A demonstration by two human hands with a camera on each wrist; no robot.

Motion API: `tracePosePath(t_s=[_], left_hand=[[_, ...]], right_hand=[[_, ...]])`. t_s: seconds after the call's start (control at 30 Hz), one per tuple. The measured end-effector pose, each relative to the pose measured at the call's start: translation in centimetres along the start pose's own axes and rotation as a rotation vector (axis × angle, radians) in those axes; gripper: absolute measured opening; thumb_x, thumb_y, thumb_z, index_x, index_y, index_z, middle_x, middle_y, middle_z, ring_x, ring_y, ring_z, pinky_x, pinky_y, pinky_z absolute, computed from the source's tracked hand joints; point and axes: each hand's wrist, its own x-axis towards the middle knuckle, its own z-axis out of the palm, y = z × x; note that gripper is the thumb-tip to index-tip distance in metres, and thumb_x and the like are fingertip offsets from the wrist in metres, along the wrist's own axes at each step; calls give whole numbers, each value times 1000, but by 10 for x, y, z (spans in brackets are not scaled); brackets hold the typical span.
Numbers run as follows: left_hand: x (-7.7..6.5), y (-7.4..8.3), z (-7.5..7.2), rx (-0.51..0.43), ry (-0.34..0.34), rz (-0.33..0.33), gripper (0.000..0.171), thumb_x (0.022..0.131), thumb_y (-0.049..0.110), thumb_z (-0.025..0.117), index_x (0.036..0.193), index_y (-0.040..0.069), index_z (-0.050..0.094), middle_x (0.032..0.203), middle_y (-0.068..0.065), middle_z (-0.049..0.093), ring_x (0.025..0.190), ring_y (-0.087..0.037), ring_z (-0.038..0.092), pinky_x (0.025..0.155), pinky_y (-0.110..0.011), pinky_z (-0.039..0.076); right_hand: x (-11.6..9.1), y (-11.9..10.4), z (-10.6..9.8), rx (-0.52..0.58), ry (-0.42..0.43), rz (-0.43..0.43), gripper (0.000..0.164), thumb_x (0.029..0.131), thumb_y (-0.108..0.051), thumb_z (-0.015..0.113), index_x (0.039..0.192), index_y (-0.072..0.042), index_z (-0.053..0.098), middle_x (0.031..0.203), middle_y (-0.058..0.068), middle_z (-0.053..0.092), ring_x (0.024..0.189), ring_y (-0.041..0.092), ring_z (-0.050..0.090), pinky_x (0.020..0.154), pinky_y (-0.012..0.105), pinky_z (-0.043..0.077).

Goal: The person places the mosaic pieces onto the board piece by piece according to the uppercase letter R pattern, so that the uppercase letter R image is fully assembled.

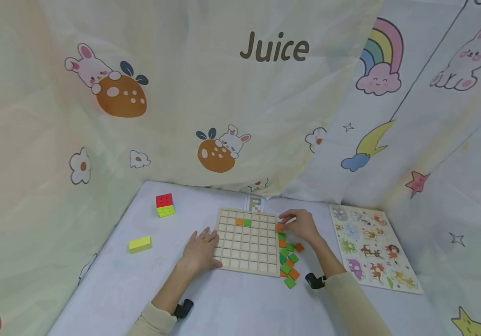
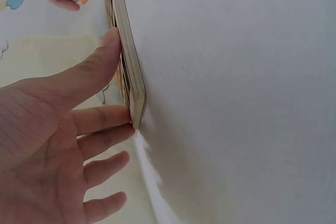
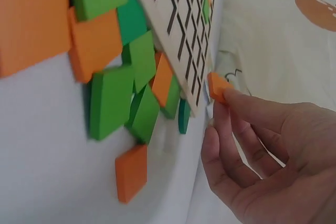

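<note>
A wooden grid board (image 1: 244, 267) lies on the white table, with an orange tile (image 1: 239, 221) and a green tile (image 1: 247, 223) side by side in an upper row. My left hand (image 1: 200, 249) rests at the board's left edge, fingers spread; in the left wrist view the thumb and two fingers touch the edge. Between thumb and fingertip, my right hand (image 3: 268, 150) pinches an orange square tile (image 3: 217, 86) near the board's upper right corner. Loose green tiles (image 3: 111, 100) and orange tiles (image 3: 131, 173) lie heaped along the board's right side, some overlapping.
A small printed pattern card (image 1: 255, 204) sits behind the board. To the left are a red and yellow cube (image 1: 165, 205) and a yellow block (image 1: 140, 244). An animal picture board (image 1: 372, 249) lies at the right. Printed curtains (image 1: 173, 93) hang behind the table.
</note>
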Motion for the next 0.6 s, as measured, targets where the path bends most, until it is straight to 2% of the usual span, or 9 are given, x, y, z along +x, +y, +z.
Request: tracePosePath(t_s=[0.37, 0.6], left_hand=[[1, -1, 5, -2, 0, -4, 89, 77, 47, 90, 145, 0, 59, 157, -14, 51, 152, -37, 37, 123, -60, 28], [2, 0, 5, -8, 7, -12, 89, 76, 46, 91, 145, -1, 59, 157, -14, 51, 152, -37, 37, 123, -61, 28]], right_hand=[[17, -10, 26, 110, -5, -5, 26, 86, -5, 84, 112, -4, 78, 94, 8, 77, 80, 20, 75, 67, 31, 60], [27, -18, 44, 129, -19, -6, 27, 86, -8, 85, 112, -7, 79, 93, 4, 77, 83, 18, 71, 70, 33, 59]])
